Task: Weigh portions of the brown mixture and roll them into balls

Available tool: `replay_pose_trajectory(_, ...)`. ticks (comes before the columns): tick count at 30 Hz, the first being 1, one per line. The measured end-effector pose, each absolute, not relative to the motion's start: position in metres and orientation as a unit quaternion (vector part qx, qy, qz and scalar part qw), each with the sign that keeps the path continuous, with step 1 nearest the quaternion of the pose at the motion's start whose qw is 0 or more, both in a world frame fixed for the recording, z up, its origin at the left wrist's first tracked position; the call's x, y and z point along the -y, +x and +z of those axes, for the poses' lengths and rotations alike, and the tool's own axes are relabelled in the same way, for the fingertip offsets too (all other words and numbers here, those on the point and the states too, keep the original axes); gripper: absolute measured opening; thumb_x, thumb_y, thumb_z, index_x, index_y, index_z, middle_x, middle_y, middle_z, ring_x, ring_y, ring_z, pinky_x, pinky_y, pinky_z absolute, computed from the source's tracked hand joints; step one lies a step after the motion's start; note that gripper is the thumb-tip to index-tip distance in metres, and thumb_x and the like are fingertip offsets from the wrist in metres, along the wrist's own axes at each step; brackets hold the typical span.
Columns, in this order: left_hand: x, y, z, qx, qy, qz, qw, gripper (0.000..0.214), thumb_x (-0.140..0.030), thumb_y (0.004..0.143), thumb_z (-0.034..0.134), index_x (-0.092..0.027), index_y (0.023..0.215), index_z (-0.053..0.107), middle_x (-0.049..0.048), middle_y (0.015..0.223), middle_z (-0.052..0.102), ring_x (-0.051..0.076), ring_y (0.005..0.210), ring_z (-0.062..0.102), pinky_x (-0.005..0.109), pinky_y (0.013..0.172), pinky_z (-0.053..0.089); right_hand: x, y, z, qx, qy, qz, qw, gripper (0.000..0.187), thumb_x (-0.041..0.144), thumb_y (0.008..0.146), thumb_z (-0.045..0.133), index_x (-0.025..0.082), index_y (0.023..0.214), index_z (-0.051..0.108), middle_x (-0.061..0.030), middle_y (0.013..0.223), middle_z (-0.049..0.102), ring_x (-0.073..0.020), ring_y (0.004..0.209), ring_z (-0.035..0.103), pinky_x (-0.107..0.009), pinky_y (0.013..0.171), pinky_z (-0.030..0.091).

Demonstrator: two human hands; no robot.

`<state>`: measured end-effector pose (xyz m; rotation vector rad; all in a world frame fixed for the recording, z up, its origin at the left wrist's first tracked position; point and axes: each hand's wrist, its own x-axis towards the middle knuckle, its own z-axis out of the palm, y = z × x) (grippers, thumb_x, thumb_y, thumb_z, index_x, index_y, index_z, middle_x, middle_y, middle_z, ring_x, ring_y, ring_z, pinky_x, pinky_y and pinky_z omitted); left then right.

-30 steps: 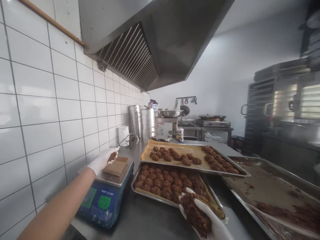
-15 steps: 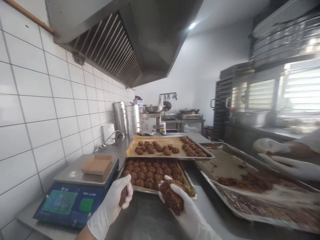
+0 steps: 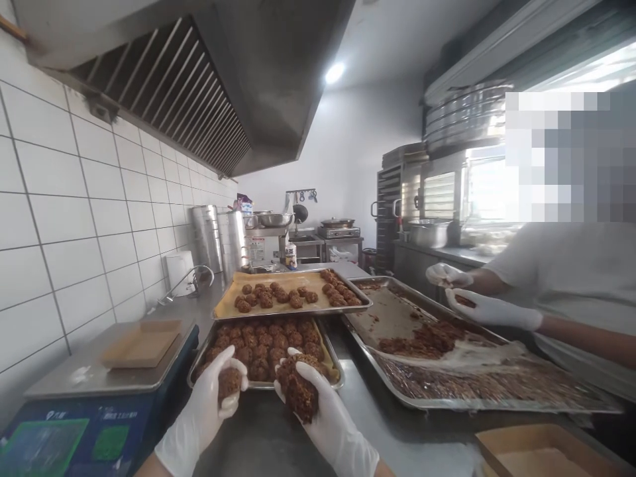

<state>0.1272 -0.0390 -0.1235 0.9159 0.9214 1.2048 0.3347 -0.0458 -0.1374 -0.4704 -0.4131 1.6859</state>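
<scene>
Both of my hands wear white gloves. My left hand [image 3: 209,391] is closed around a small brown ball [image 3: 229,384] of sticky mixture. In my right hand [image 3: 322,404] sits a larger, rough lump of brown mixture [image 3: 298,391], with thumb and fingers wrapped about it. Just beyond both hands lies a lower metal tray [image 3: 339,382] packed with rows of brown balls [image 3: 261,351]. Above it, an upper tray [image 3: 293,313] lined with yellow paper carries more balls in loose groups. What the balls are made of I cannot tell.
At left stands a blue scale [image 3: 99,424] with a cardboard tray [image 3: 142,344] on its plate. To the right, a large tray [image 3: 417,404] holds loose brown mixture, partly under plastic film. A co-worker's gloved hands [image 3: 491,308] are beyond it. Another cardboard tray [image 3: 541,450] lies front right.
My view has swung to the right, bringing the co-worker and a second cardboard tray into sight. My left fingers have loosened a little, showing more of the ball; my right hand keeps its lump.
</scene>
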Motion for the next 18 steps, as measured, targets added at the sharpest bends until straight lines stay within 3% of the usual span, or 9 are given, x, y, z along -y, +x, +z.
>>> replay_pose_trajectory(2,0.023,0.137,-0.115,-0.452,0.435,0.514,0.585,0.052,-0.067,0.084,0.061,-0.019,0.067,0.053,-0.0026,0.058,0.05,0.005,0.039,0.027,0.021,0.042,0.015,0.046,0.334,-0.137,0.179,-0.21,0.736,0.619,0.043,0.023,0.076,0.086,0.018,0.116,0.072,-0.0106,0.111,0.078,-0.0261,0.102,0.074,-0.048,0.098,0.058)
replay_pose_trajectory(4,-0.005,0.147,-0.095,-0.494,0.458,0.514,0.532,0.049,-0.061,0.08,0.07,-0.019,0.065,0.048,-0.0047,0.056,0.044,0.005,0.041,0.029,0.019,0.042,0.021,0.046,0.333,-0.137,0.174,-0.216,0.737,0.617,0.041,0.023,0.075,0.086,0.017,0.113,0.073,-0.0105,0.108,0.079,-0.0258,0.1,0.074,-0.048,0.098,0.058)
replay_pose_trajectory(6,-0.042,0.154,-0.068,-0.503,0.468,0.523,0.505,0.044,-0.054,0.077,0.075,-0.019,0.07,0.05,-0.0035,0.061,0.048,0.006,0.044,0.036,0.019,0.043,0.03,0.045,0.334,-0.138,0.168,-0.214,0.739,0.616,0.039,0.024,0.075,0.086,0.018,0.112,0.074,-0.0093,0.108,0.079,-0.0255,0.1,0.074,-0.047,0.098,0.058)
replay_pose_trajectory(9,-0.087,0.157,-0.026,-0.492,0.482,0.534,0.49,0.044,-0.055,0.081,0.071,-0.017,0.099,0.061,0.009,0.089,0.066,0.014,0.057,0.058,0.026,0.054,0.05,0.041,0.337,-0.139,0.152,-0.195,0.746,0.618,0.037,0.031,0.078,0.084,0.021,0.112,0.074,-0.0067,0.109,0.079,-0.0245,0.101,0.074,-0.046,0.099,0.057)
replay_pose_trajectory(11,-0.096,0.161,-0.012,-0.476,0.502,0.55,0.468,0.051,-0.052,0.086,0.067,-0.015,0.12,0.058,0.0177,0.113,0.066,0.021,0.074,0.068,0.034,0.068,0.058,0.04,0.34,-0.138,0.136,-0.174,0.751,0.622,0.034,0.039,0.081,0.082,0.021,0.109,0.074,-0.0063,0.107,0.079,-0.0252,0.102,0.074,-0.048,0.101,0.056)
replay_pose_trajectory(14,-0.067,0.178,-0.028,-0.43,0.553,0.581,0.414,0.042,-0.045,0.093,0.058,-0.017,0.125,0.06,0.0161,0.13,0.063,0.026,0.099,0.07,0.039,0.09,0.057,0.039,0.343,-0.133,0.128,-0.145,0.755,0.627,0.038,0.05,0.083,0.077,0.02,0.108,0.074,-0.0085,0.109,0.079,-0.0292,0.11,0.072,-0.052,0.104,0.054)
replay_pose_trajectory(17,-0.014,0.206,-0.078,-0.373,0.632,0.584,0.347,0.03,-0.042,0.097,0.055,-0.02,0.11,0.07,0.0107,0.124,0.068,0.027,0.115,0.064,0.04,0.107,0.049,0.04,0.343,-0.131,0.141,-0.133,0.735,0.65,0.045,0.054,0.084,0.074,0.022,0.115,0.073,-0.008,0.117,0.077,-0.0291,0.121,0.067,-0.047,0.105,0.053)
replay_pose_trajectory(18,0.003,0.216,-0.096,-0.349,0.676,0.574,0.303,0.029,-0.041,0.097,0.055,-0.022,0.114,0.07,0.0109,0.124,0.068,0.028,0.117,0.063,0.042,0.108,0.048,0.04,0.343,-0.132,0.143,-0.138,0.72,0.665,0.045,0.053,0.083,0.075,0.022,0.116,0.073,-0.0069,0.118,0.077,-0.0279,0.123,0.065,-0.044,0.105,0.053)
